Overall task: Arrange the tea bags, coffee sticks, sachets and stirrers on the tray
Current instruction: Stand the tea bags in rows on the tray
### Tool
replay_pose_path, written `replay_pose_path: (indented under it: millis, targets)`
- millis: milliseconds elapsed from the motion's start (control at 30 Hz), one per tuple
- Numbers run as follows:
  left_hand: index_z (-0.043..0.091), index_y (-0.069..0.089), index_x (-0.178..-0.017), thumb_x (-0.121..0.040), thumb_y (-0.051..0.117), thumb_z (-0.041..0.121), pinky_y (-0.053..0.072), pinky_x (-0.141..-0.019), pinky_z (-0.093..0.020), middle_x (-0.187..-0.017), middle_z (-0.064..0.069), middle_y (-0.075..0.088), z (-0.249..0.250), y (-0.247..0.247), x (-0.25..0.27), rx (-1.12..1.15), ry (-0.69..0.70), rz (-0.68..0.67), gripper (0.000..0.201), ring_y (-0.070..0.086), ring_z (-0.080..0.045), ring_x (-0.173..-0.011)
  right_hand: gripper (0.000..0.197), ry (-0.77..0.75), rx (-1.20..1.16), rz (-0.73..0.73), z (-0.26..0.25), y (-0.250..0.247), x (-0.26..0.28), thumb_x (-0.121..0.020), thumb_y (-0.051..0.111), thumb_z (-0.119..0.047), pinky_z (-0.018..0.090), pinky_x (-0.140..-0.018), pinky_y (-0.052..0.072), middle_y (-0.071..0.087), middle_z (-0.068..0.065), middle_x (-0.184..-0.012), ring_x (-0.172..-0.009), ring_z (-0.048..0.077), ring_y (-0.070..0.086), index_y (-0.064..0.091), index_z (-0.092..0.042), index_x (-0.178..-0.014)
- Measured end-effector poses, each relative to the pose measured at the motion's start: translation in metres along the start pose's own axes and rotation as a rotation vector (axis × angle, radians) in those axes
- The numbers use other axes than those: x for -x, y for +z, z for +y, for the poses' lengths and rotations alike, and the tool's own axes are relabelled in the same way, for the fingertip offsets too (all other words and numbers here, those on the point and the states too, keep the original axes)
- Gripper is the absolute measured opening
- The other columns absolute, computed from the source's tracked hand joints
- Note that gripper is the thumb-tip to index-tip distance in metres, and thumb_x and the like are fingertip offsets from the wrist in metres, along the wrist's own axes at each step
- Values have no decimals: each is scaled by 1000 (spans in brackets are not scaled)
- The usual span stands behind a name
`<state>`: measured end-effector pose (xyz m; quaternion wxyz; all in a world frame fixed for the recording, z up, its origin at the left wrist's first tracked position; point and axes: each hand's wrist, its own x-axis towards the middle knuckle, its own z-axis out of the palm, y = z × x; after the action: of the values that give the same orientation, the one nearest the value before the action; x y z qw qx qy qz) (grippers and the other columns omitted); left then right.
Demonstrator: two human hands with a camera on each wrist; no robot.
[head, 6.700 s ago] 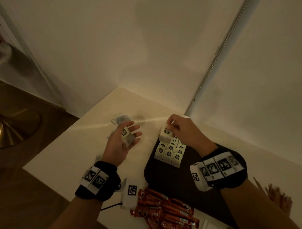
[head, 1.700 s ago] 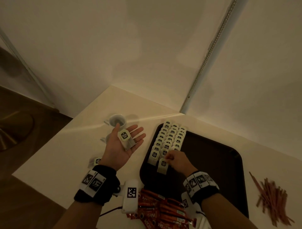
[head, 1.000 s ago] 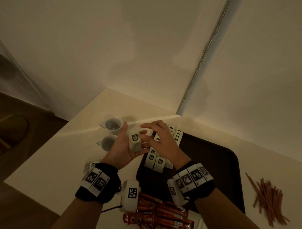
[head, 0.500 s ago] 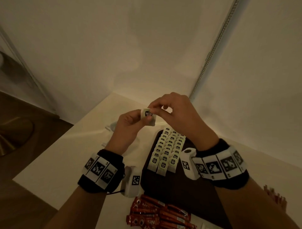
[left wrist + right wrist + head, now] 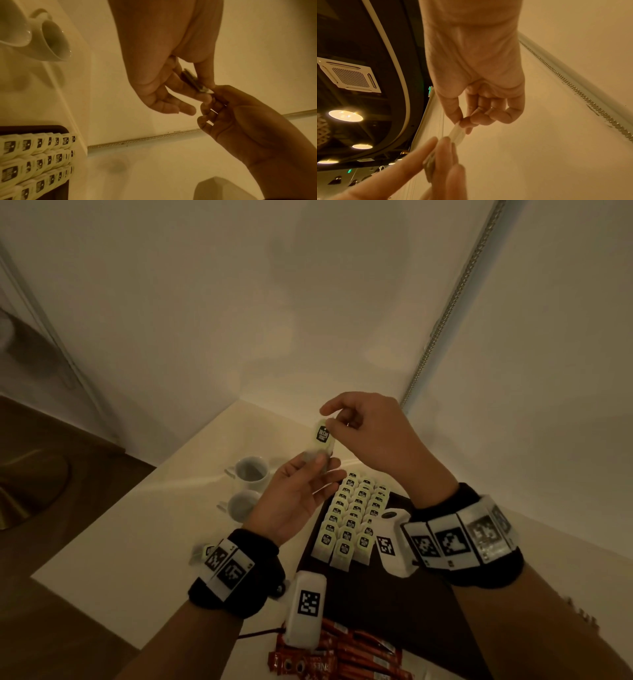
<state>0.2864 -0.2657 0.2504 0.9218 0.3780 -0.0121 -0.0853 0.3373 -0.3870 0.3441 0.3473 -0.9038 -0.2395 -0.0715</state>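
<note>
My right hand (image 5: 330, 419) pinches the top edge of a pale tea bag (image 5: 322, 437) with a dark label, holding it above the table. Its lower end lies on the fingers of my left hand (image 5: 320, 465), pressed there by the thumb. The left wrist view shows the tea bag (image 5: 193, 82) edge-on between both hands. In the right wrist view my right hand (image 5: 467, 121) grips the tea bag (image 5: 457, 134). Three rows of several tea bags (image 5: 352, 518) lie overlapped at the far left of the dark tray (image 5: 394, 611). Red coffee sticks (image 5: 339, 659) lie near me.
Two white cups (image 5: 251, 472) stand on the table left of the tray. One loose tea bag (image 5: 202, 553) lies by my left wrist. Stirrers (image 5: 582, 614) show at the right edge. Walls close the table's far corner.
My right hand left the rows on the tray and met my left hand. Both rose, and the tea bag now stands lengthwise between them instead of bunched.
</note>
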Motion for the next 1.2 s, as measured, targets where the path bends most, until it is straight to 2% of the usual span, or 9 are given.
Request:
replay_pose_path:
  millis: [133,300,433,667,733,800,933,1033,1200]
  targets:
    - [23,69,-67,-79,58,23,54,-66,-21,-86,3,71,-1,-1,2,8,-18,37,16,67,-12,-79,16,-1,14,-9,-1,2,1,-85,63,-16,3,-56,35,54,-14,-61,-55,-8,49,70,-20,-99]
    - [20,66,-71,-80,58,21,51,-64,-21,-83,3,69,-3,-1,3,44,-44,50,12,65,-11,-74,16,2,29,-40,-3,5,3,-86,62,-18,4,-55,34,55,-14,-63,-55,-9,49,69,-22,-100]
    - [22,68,-63,-81,57,17,51,-63,-20,-83,3,70,-5,-2,2,51,-34,51,22,65,-10,-71,17,-1,21,-43,-4,5,4,-86,62,-17,8,-57,36,54,-14,-62,-54,-8,49,68,-20,-101]
    - [23,71,-65,-79,59,16,51,-62,-18,-80,2,70,-5,-2,1,-10,21,84,20,65,-9,-70,19,-12,41,-70,-3,5,6,-89,61,-18,0,-61,34,58,-10,-72,-64,-1,51,68,-16,-107]
    - [23,72,-71,-80,59,16,50,-64,-18,-83,2,70,-6,-4,0,-82,37,101,16,65,-10,-74,18,0,40,-79,-1,5,7,-89,61,-19,-3,-62,34,64,-5,-80,-70,1,54,70,-15,-104]
    - [20,69,-89,-80,60,20,51,-68,-20,-92,2,71,-6,-4,0,-163,39,111,13,66,-11,-81,14,3,27,-67,2,5,9,-89,61,-18,-3,-62,35,67,-3,-84,-70,1,55,72,-14,-98]
    - [14,59,-116,-78,58,36,49,-88,-32,-117,-2,68,-5,-14,5,-262,8,176,44,65,-19,-105,9,33,-24,-4,17,4,18,-89,62,-18,-2,-63,37,62,-11,-76,-66,-7,54,70,-15,-90]
    - [15,60,-116,-75,57,42,49,-90,-35,-117,-3,68,-1,-33,15,-312,-12,267,49,65,-23,-106,7,101,-37,-2,43,4,34,-88,63,-15,-3,-63,36,58,-18,-74,-65,-13,53,70,-16,-90]
    - [10,64,-110,-95,50,25,49,-83,-34,-102,-7,72,1,-76,49,-517,-52,386,26,67,-23,-90,15,310,48,-163,109,29,76,-90,59,-12,0,-63,38,66,0,-100,-76,-4,52,68,-9,-103]
